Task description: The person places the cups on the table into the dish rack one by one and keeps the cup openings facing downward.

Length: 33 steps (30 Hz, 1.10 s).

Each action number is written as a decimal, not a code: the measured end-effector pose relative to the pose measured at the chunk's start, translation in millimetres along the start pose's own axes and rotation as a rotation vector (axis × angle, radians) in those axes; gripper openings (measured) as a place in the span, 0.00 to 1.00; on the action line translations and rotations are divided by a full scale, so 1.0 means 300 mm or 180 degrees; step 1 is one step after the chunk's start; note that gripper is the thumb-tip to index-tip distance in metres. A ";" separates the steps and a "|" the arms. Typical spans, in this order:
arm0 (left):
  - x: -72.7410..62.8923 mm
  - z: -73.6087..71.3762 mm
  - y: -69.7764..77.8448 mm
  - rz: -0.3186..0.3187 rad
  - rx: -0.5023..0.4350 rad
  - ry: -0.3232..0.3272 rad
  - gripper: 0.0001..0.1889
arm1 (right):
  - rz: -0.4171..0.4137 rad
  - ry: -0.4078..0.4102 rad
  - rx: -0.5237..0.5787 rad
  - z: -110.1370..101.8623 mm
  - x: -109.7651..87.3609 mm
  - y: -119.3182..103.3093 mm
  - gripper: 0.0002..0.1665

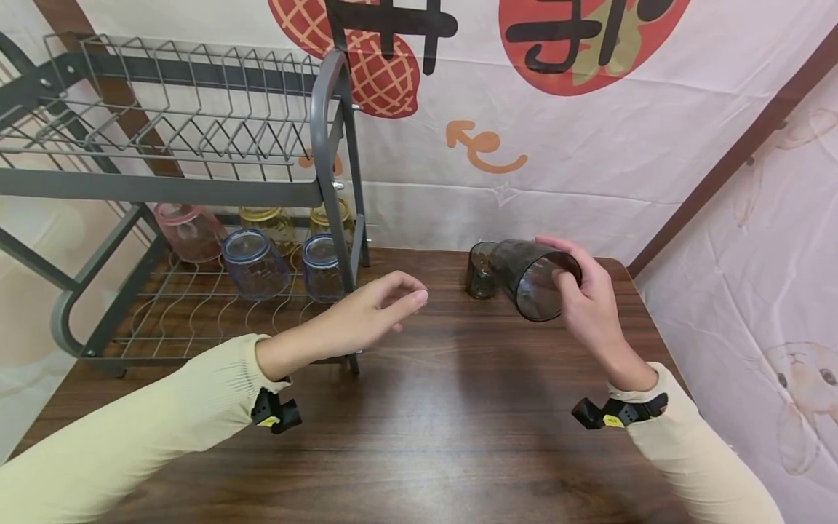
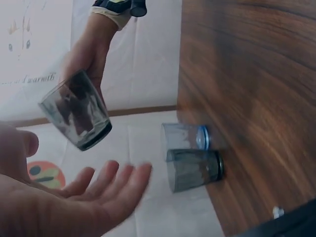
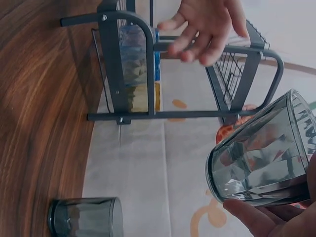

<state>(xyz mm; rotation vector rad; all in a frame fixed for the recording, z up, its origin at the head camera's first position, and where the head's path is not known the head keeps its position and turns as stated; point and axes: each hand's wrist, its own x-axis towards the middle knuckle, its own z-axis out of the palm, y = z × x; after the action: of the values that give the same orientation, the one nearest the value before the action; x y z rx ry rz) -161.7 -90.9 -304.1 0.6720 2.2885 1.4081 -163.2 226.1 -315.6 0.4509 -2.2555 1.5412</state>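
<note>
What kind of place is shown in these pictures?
Perhaps a staged kitchen corner: a dish rack holding coloured glasses, a wood-patterned table, and printed cloth hanging like a wall.

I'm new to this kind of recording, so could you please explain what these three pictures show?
There is no machine here, just a person working bare-handed. The wide picture comes from a camera worn on the head, looking forward and down; the other two come from small wrist cameras, so the scene appears turned sideways. The right hand holds a dark glass, tilted, above the wooden table. The left hand holds nothing. On the table stand a second dark glass and a bluish glass, both visible in the left wrist picture. On the person's left, a grey metal rack has pink, yellow and blue glasses on its lower tier.
</note>
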 end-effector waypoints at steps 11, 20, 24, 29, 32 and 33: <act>0.045 0.054 0.004 -0.0388 -0.0442 -0.0151 0.29 | -0.0648 0.0016 -0.0027 0.068 -0.030 -0.025 0.31; 0.073 0.088 0.015 -0.0639 -0.1078 -0.0233 0.34 | -0.1161 -0.0110 -0.0211 0.112 -0.042 -0.026 0.32; 0.084 0.102 0.015 -0.0695 -0.1307 -0.0249 0.36 | -0.1332 -0.0144 -0.0272 0.132 -0.045 -0.025 0.31; 0.092 0.120 0.013 -0.0699 -0.1553 -0.0347 0.38 | -0.1521 -0.0236 -0.0406 0.156 -0.055 -0.022 0.30; 0.096 0.128 0.015 -0.0724 -0.1728 -0.0344 0.38 | -0.1621 -0.0303 -0.0466 0.168 -0.061 -0.020 0.31; 0.097 0.132 0.015 -0.0721 -0.1783 -0.0339 0.38 | -0.1652 -0.0324 -0.0473 0.172 -0.063 -0.019 0.31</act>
<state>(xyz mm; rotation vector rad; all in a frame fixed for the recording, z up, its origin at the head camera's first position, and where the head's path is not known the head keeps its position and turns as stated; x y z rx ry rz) -163.3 -43.9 -318.9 0.2915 1.7002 1.7361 -150.1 176.9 -337.1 0.9955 -2.0779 1.0998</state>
